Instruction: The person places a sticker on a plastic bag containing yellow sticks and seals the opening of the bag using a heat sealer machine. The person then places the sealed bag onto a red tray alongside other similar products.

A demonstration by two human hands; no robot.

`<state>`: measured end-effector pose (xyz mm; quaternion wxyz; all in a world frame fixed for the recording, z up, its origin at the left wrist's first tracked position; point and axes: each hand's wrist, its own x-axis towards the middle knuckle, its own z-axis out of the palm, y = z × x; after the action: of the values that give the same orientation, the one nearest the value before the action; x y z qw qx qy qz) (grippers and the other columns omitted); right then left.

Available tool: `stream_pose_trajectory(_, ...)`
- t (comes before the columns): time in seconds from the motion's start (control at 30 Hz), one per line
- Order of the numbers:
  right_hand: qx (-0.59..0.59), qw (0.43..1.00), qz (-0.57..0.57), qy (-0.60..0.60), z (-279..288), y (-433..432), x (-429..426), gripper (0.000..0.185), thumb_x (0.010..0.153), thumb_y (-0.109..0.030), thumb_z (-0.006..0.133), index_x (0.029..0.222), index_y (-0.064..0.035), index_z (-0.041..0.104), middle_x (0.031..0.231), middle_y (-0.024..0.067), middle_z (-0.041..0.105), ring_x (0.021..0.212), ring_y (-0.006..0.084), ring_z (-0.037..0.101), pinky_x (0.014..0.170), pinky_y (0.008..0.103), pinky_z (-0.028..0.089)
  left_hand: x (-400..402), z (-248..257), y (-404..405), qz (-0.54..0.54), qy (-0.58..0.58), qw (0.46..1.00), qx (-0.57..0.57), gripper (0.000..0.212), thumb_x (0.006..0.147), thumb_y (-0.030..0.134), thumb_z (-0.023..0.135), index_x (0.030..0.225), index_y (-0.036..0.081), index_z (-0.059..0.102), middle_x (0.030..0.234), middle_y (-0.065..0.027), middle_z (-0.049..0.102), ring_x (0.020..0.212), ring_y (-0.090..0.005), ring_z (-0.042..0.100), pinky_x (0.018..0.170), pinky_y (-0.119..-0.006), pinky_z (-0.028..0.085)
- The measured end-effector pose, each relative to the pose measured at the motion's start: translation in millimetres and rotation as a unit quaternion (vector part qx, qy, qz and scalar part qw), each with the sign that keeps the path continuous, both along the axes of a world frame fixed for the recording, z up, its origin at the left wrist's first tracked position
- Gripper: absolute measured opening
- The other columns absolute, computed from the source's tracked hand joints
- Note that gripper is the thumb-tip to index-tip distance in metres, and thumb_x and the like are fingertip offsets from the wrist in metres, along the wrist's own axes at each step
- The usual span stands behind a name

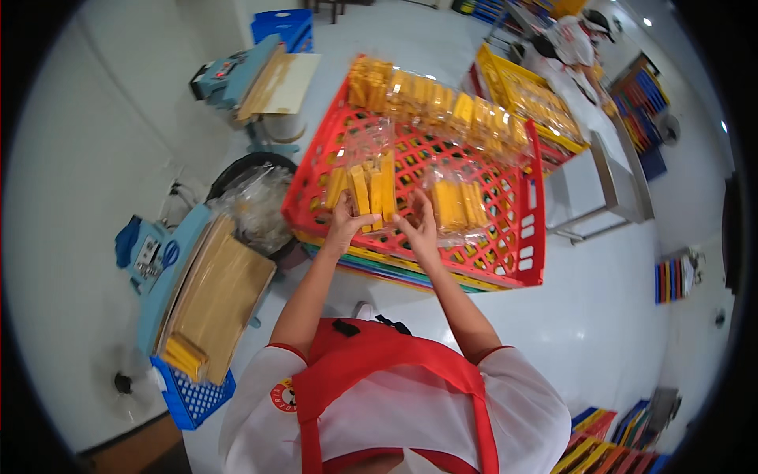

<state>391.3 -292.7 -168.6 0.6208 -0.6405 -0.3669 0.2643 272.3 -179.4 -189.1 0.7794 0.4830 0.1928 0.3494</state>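
My left hand [345, 228] grips the lower left edge of a clear plastic bag of yellow stick-shaped pieces [373, 189], its thumb lying across the bottom. The bag is tilted over a red plastic crate [531, 237], its empty film end pointing away from me. At the bag's lower right corner is the thumb of my right hand [421, 228]; its fingers curve up beside the bag, and whether they pinch the film is unclear. Another filled bag [456, 204] lies in the crate just right of that hand. Along the crate's far side stands a row of similar bags [438, 101].
Several stacked crates support the red one. Left of it are a bin of plastic film [254, 204] and a light-blue machine [177, 278] with a brown board [219, 290]. Another such machine [231, 77] stands farther off. A yellow crate [494, 65], a metal table [622, 183] and co-workers [571, 44] are at far right.
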Motion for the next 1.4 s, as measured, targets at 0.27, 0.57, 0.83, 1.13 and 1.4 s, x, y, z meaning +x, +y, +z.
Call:
stream_pose_trajectory(0.27,0.103,0.916,0.334,0.196,56.3,124.0,-109.8,0.078,0.067,0.004,0.066,0.131,-0.0043,0.022,0.128,0.0103,0.038,0.12,0.0218,0.037,0.098,0.0328,0.032,-145.4,49.0,34.8,0.175,0.062,0.982,0.033,0.068,0.066,0.01,0.074,0.12,0.003,0.034,0.111,-0.0099,0.049,0.105,-0.0184,0.049,0.09,-0.032,0.041)
stream_pose_trajectory(0.57,0.192,0.84,0.454,0.228,89.3,184.9,-261.6,0.081,0.064,0.003,0.069,0.13,-0.0037,0.023,0.125,0.0083,0.04,0.117,0.019,0.039,0.098,0.0331,0.031,-301.9,40.9,46.7,0.186,-0.293,0.906,-0.244,0.061,0.086,0.057,0.026,0.127,0.013,0.037,0.126,-0.0073,0.044,0.115,-0.0255,0.042,0.092,-0.046,0.035)
stream_pose_trajectory(0.83,0.05,0.797,0.575,0.178,100.2,209.2,-320.1,0.082,0.066,-0.015,0.071,0.131,-0.005,0.024,0.114,0.0084,0.047,0.101,0.0194,0.051,0.075,0.0293,0.047,-337.5,78.6,56.4,0.176,-0.396,0.88,-0.196,0.054,0.089,0.048,0.029,0.128,0.012,0.039,0.128,-0.0095,0.043,0.115,-0.0259,0.043,0.092,-0.047,0.034)
stream_pose_trajectory(1.13,-0.019,0.707,0.695,0.126,105.4,236.8,-325.2,0.059,0.079,-0.022,0.063,0.126,-0.0026,0.031,0.108,0.0067,0.051,0.087,0.0139,0.056,0.062,0.0244,0.048,-344.1,81.6,59.8,0.238,-0.441,0.848,-0.172,0.053,0.084,0.049,0.038,0.125,0.015,0.043,0.124,-0.0068,0.046,0.112,-0.026,0.044,0.092,-0.044,0.035)
stream_pose_trajectory(1.4,0.065,0.645,0.753,-0.117,121.6,237.8,-321.1,0.07,0.08,-0.031,0.062,0.131,-0.0003,0.026,0.137,0.0175,0.021,0.128,0.0274,0.019,0.102,0.0399,0.022,-352.4,89.2,68.7,0.282,-0.453,0.841,-0.091,0.053,0.083,0.047,0.04,0.124,0.013,0.044,0.128,-0.0079,0.044,0.114,-0.0275,0.043,0.093,-0.045,0.035)
